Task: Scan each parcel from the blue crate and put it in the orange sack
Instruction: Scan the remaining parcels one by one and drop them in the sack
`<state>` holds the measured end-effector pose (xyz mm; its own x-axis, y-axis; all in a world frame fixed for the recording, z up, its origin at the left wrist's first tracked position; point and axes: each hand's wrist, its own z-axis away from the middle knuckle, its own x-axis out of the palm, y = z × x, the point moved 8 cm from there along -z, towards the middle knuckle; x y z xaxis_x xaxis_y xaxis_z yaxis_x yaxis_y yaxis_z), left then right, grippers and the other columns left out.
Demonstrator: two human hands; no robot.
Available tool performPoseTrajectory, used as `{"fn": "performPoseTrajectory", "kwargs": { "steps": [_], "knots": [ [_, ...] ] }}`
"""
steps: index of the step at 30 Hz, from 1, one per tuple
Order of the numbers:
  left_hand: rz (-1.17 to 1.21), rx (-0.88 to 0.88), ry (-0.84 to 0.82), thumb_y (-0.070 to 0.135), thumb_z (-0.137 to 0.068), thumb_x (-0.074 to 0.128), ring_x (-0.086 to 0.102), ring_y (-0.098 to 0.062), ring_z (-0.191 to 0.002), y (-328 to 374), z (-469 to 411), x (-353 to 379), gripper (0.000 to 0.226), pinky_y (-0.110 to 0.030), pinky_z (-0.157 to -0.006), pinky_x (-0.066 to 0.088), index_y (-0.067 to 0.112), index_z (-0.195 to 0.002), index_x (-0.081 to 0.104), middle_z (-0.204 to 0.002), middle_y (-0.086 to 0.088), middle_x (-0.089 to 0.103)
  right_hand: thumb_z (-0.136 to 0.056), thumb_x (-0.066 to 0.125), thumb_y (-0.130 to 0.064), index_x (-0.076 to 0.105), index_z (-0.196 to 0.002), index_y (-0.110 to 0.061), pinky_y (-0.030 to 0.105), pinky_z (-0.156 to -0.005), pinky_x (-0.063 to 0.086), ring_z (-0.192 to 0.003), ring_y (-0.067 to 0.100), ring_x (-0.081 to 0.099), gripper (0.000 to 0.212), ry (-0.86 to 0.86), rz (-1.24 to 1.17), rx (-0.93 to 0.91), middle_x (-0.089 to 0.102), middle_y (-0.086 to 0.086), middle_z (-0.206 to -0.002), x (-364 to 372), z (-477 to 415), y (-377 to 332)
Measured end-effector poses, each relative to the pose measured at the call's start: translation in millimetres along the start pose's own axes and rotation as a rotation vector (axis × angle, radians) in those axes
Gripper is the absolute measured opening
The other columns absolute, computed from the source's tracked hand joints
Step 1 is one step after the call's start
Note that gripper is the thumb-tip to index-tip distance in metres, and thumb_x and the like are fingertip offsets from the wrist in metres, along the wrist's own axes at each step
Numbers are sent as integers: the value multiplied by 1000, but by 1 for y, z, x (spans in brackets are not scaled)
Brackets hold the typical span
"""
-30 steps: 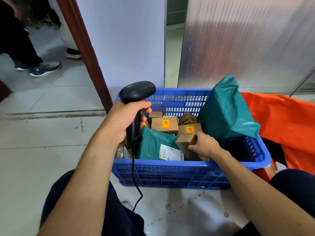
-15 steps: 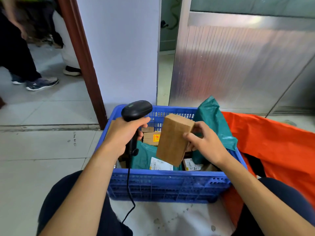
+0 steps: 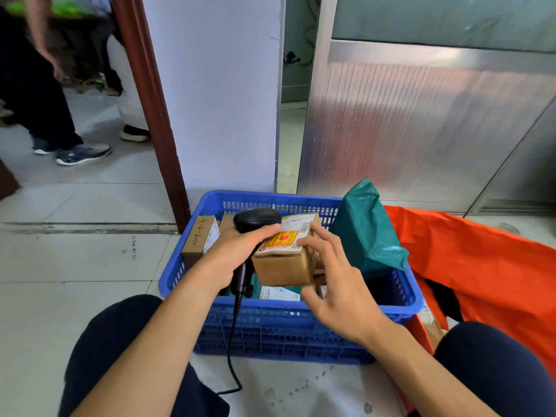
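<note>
Turned box (image 3: 282, 266) label-up against scanner (image 3: 257, 219) gripped in left hand (image 3: 237, 251); held by right hand (image 3: 343, 290). Probably mid-scan; not yet in sack (image 3: 481, 266), more parcels left in crate (image 3: 285, 307).

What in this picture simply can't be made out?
All in the head view:
Print on the label of the cardboard box, gripped by the right hand: too small to read.
Window of the scanner in the left hand: faces away.
Bottom of the blue crate: covered by hands, box and green bag.
Inside of the orange sack: hidden by its own folds.
The bystanders top left: blurred, cut off by the edge.
</note>
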<state>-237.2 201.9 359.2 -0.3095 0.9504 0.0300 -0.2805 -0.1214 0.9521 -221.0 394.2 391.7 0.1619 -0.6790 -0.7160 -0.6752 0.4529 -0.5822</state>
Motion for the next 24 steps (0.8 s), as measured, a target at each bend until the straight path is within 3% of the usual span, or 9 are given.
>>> {"fn": "performPoseTrajectory", "kwargs": {
  "steps": [2,5,7,10,13,15,20,24],
  "knots": [
    [8,-40,-5,40,-82,86,78,-21,-88,-5,-1,2,38,-36,-82,60,18,-111,77,-96,-4,82,-77,64,-21,40,-134,-37,39,-82,56,-108,4,62,64,-4,-82,21,16,-23,-161,-2,0,2],
    [-4,-26,12,31,-87,82,69,-19,-68,-6,-1,2,28,-30,-64,55,14,-109,77,-91,-8,81,-86,66,-45,43,-125,-39,36,-101,49,-137,-8,38,45,-1,-182,87,18,-22,-159,-2,-1,11],
    [-32,14,18,27,-88,81,64,-16,-61,-6,-2,3,26,-31,-60,55,13,-109,76,-90,-14,79,-92,63,-56,45,-116,-32,38,-99,50,-130,-9,43,38,48,-174,166,22,-22,-155,-4,-2,21],
    [-30,58,7,23,-90,80,63,-15,-59,-4,-3,5,23,-31,-59,56,13,-110,76,-82,-13,74,-92,68,-47,45,-122,-28,42,-95,54,-117,-1,52,42,110,-245,237,28,-20,-150,-5,-4,33],
    [13,89,13,19,-91,78,61,-16,-59,-1,-4,8,19,-31,-57,55,10,-108,76,-80,-11,72,-91,75,-34,28,-151,-32,42,-102,53,-124,3,52,76,73,-378,320,37,-17,-147,-1,-4,46],
    [22,97,20,17,-92,77,59,-17,-58,0,-3,10,17,-31,-57,54,8,-106,75,-79,-13,70,-91,76,-26,18,-159,-32,43,-107,51,-128,6,54,90,29,-457,357,48,-15,-144,3,-5,51],
    [19,79,21,20,-91,76,59,-19,-57,-3,-2,12,17,-34,-62,54,8,-104,75,-72,-14,67,-86,82,-23,44,-143,-26,41,-104,54,-117,4,65,68,53,-615,486,68,-11,-127,6,-6,63],
    [40,89,30,18,-92,75,58,-19,-54,-2,2,16,16,-31,-58,53,7,-104,73,-67,-12,65,-83,84,-24,47,-134,-23,33,-95,58,-109,2,68,64,103,-709,553,70,-9,-121,6,-4,65]
  ]
}}
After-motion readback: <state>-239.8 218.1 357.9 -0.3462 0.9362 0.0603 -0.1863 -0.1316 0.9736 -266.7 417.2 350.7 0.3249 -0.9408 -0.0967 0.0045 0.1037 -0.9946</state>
